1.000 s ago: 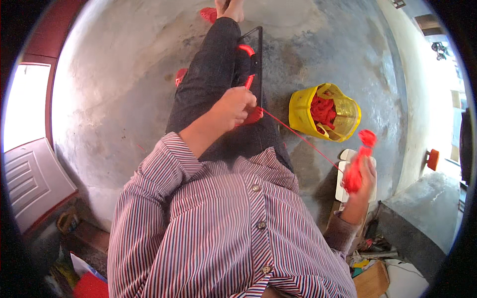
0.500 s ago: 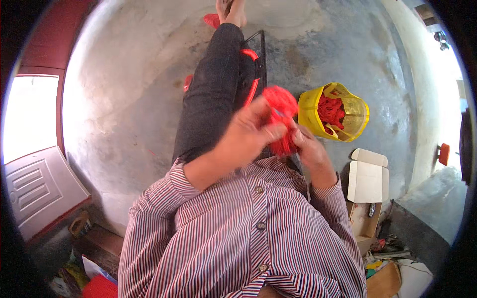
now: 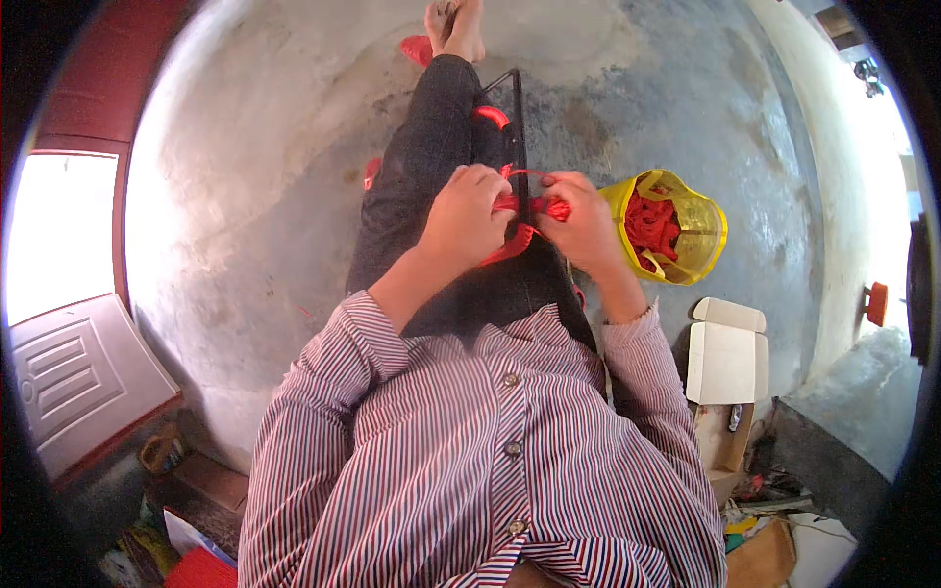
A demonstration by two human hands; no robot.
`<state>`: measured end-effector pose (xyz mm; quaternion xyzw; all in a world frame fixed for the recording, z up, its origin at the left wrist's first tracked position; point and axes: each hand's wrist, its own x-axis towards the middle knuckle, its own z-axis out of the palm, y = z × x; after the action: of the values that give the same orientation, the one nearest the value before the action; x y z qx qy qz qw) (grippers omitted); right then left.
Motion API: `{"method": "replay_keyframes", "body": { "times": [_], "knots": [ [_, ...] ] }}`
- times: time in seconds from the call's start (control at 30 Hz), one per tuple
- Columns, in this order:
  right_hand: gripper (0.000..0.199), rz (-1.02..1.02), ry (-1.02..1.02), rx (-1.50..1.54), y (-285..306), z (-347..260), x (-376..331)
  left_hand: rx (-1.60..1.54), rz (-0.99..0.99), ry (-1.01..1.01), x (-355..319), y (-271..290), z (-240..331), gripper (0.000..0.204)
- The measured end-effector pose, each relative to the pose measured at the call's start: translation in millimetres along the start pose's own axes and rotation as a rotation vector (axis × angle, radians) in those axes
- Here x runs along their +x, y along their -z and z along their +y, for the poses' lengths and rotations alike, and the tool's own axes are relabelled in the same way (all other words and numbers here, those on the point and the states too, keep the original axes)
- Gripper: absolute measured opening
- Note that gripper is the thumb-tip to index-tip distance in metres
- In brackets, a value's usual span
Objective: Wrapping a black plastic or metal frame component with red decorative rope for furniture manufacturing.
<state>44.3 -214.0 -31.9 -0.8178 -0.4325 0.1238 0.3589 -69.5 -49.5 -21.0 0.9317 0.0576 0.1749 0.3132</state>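
Observation:
Both of my hands meet over my lap on a bundle of red yarn-like strands (image 3: 558, 210). My left hand (image 3: 467, 218) is closed on its left end, fingers curled. My right hand (image 3: 582, 225) is closed on the right end, with a thin red strand arching up between the hands. Behind the bundle stands the bar of a thin black metal frame (image 3: 519, 110). Red curved pieces show beside it, one above (image 3: 492, 117) my hands and one below (image 3: 512, 249). Fingers cover much of the bundle, so its exact form cannot be made out.
To the right stands a yellow container (image 3: 718, 238) with red bundles (image 3: 651, 227) inside. Nearer lies an opened white cardboard box (image 3: 722, 361). A white panelled board (image 3: 83, 382) leans at the left. Red footwear (image 3: 417, 48) lies by my feet on the concrete floor (image 3: 265, 206).
My hands have moved apart and a little forward. The red bundle, bunched up between them before, is now drawn sideways at the black frame's bar.

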Motion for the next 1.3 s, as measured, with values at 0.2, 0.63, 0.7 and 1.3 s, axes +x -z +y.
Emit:
{"method": "replay_keyframes", "body": {
  "times": [0.2, 0.63, 0.7, 1.3],
  "knots": [
    [0.021, 0.176, -0.029, 1.280, 74.4, -29.5, -22.0, -0.746, -0.336, 0.592, -20.3, -4.6, 14.7, 0.021],
    [0.021, -0.422, 0.309, 2.065, 126.1, -169.4, -71.5, -0.558, -0.064, 0.630, -21.9, -15.8, 39.8, 0.026],
    [0.018, -0.343, 0.320, 2.028, 140.1, -163.2, -75.0, -0.280, 0.195, 0.358, -16.8, -15.5, 50.8, 0.024],
    [0.027, -0.005, -0.325, 0.648, -5.1, -18.4, -2.5, -0.208, -0.101, 0.509, 7.7, 4.3, -1.9, 0.028]
  ]
}}
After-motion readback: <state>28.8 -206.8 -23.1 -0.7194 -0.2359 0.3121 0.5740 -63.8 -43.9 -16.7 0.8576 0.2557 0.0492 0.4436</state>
